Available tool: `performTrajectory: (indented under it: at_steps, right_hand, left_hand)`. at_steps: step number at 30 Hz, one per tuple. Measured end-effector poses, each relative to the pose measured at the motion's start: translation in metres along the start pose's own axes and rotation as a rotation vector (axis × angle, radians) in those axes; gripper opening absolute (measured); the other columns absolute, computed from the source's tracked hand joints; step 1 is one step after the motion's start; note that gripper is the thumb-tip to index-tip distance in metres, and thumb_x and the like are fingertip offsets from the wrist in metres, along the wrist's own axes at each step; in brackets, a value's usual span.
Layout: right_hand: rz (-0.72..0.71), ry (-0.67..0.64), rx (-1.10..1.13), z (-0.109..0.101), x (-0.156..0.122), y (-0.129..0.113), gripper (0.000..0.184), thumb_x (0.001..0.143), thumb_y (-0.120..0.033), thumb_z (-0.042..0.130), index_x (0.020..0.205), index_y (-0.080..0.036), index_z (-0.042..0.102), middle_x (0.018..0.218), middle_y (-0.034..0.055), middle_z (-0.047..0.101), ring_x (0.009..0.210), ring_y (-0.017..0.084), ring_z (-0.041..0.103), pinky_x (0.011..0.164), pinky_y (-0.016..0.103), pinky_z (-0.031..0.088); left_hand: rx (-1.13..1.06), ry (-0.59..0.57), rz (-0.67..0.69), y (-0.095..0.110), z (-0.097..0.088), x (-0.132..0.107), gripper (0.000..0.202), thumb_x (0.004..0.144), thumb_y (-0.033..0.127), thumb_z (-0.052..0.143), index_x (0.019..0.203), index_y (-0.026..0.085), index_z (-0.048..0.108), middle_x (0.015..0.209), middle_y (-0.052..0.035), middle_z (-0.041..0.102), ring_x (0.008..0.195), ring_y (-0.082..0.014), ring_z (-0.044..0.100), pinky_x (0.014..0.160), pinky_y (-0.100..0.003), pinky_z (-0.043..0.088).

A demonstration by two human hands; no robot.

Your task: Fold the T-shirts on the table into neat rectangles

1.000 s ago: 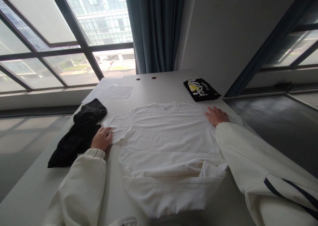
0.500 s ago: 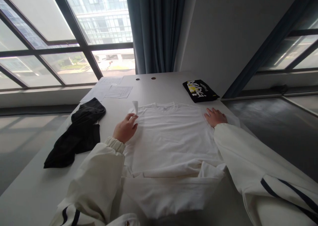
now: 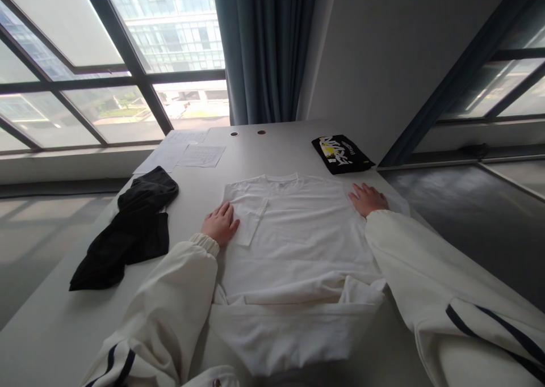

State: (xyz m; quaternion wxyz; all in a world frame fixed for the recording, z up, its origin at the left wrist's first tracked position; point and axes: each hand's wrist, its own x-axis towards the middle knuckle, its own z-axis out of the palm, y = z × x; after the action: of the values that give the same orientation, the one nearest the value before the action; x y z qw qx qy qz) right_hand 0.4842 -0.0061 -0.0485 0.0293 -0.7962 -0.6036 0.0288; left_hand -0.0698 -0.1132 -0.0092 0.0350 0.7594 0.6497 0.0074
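A white T-shirt [image 3: 298, 234] lies spread on the white table, its neckline toward the far end. Its left sleeve [image 3: 252, 217] is folded inward over the body of the shirt. My left hand [image 3: 221, 223] rests flat at that folded edge, fingers stretched out, holding nothing. On the opposite side, my right hand [image 3: 368, 200] lies flat with spread fingers at the shirt's right shoulder and sleeve. Close to me the lower part of the shirt is bunched, and its hem hangs over the near edge.
Dark garments [image 3: 131, 228] lie crumpled at the left of the table [image 3: 251, 154]. A folded black garment with white and yellow print [image 3: 343, 154] sits at the far right. Paper sheets [image 3: 200, 155] lie at the far left, near two round holes. Beyond are windows and a blue curtain [image 3: 266, 52].
My left hand has folded the left sleeve inward onto the shirt, let it go and flattened out at the fold. My right hand has stayed in place.
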Motion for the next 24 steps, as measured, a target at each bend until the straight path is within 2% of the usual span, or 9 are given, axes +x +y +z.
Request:
performTrajectory:
  at_steps: [3, 7, 10, 12, 16, 21, 24]
  right_hand:
    - [-0.005, -0.002, -0.005, 0.001, 0.001, 0.001, 0.075, 0.103, -0.066, 0.020, 0.167, -0.030, 0.035, 0.176, 0.0071, 0.027, 0.158, 0.036, 0.028, 0.128, 0.060, 0.024]
    - [-0.012, 0.010, -0.002, 0.003, 0.002, 0.002, 0.073, 0.103, -0.065, 0.024, 0.166, -0.031, 0.036, 0.176, 0.0066, 0.028, 0.157, 0.036, 0.030, 0.127, 0.061, 0.026]
    - [-0.016, 0.024, -0.003, 0.004, 0.002, 0.002, 0.071, 0.103, -0.064, 0.025, 0.166, -0.032, 0.037, 0.175, 0.0067, 0.029, 0.157, 0.035, 0.031, 0.127, 0.061, 0.026]
    - [-0.010, 0.016, -0.008, 0.004, 0.001, 0.002, 0.071, 0.103, -0.064, 0.024, 0.166, -0.032, 0.037, 0.175, 0.0069, 0.030, 0.157, 0.034, 0.031, 0.127, 0.059, 0.027]
    - [-0.003, 0.012, -0.007, 0.002, -0.001, 0.000, 0.071, 0.104, -0.063, 0.024, 0.166, -0.031, 0.037, 0.175, 0.0072, 0.030, 0.157, 0.033, 0.031, 0.128, 0.058, 0.025]
    - [0.007, 0.027, 0.004, 0.002, -0.001, -0.001, 0.071, 0.104, -0.064, 0.023, 0.165, -0.031, 0.039, 0.175, 0.0065, 0.031, 0.157, 0.034, 0.031, 0.128, 0.059, 0.025]
    - [0.001, 0.027, 0.005, 0.004, 0.000, 0.000, 0.071, 0.104, -0.064, 0.023, 0.165, -0.031, 0.039, 0.175, 0.0062, 0.031, 0.157, 0.034, 0.031, 0.128, 0.058, 0.025]
  left_hand:
    - [0.034, 0.040, -0.047, -0.004, -0.008, 0.012, 0.051, 0.105, 0.048, 0.041, 0.148, 0.026, 0.057, 0.165, -0.0122, 0.047, 0.148, -0.0339, 0.047, 0.117, -0.054, 0.042]
    - [0.045, 0.123, -0.214, -0.013, -0.032, 0.051, 0.045, 0.104, 0.045, 0.042, 0.133, 0.022, 0.067, 0.140, -0.0165, 0.065, 0.124, -0.0324, 0.066, 0.103, -0.046, 0.051]
    - [0.047, 0.088, -0.330, -0.020, -0.043, 0.081, 0.048, 0.100, 0.050, 0.048, 0.131, 0.019, 0.068, 0.128, -0.0178, 0.072, 0.117, -0.0319, 0.069, 0.096, -0.042, 0.053]
    - [0.044, 0.050, -0.357, -0.022, -0.043, 0.094, 0.045, 0.098, 0.049, 0.052, 0.124, 0.019, 0.072, 0.120, -0.0178, 0.076, 0.112, -0.0322, 0.071, 0.092, -0.041, 0.053]
    - [0.044, 0.047, -0.374, -0.028, -0.032, 0.100, 0.036, 0.098, 0.040, 0.050, 0.116, 0.021, 0.075, 0.117, -0.0181, 0.077, 0.110, -0.0330, 0.073, 0.088, -0.042, 0.054]
    - [0.042, 0.060, -0.429, -0.037, -0.019, 0.094, 0.039, 0.101, 0.040, 0.046, 0.116, 0.017, 0.073, 0.116, -0.0205, 0.076, 0.107, -0.0338, 0.073, 0.088, -0.043, 0.054]
    - [0.039, 0.106, -0.405, -0.034, -0.018, 0.094, 0.043, 0.104, 0.042, 0.041, 0.123, 0.019, 0.071, 0.123, -0.0183, 0.074, 0.112, -0.0328, 0.070, 0.092, -0.044, 0.053]
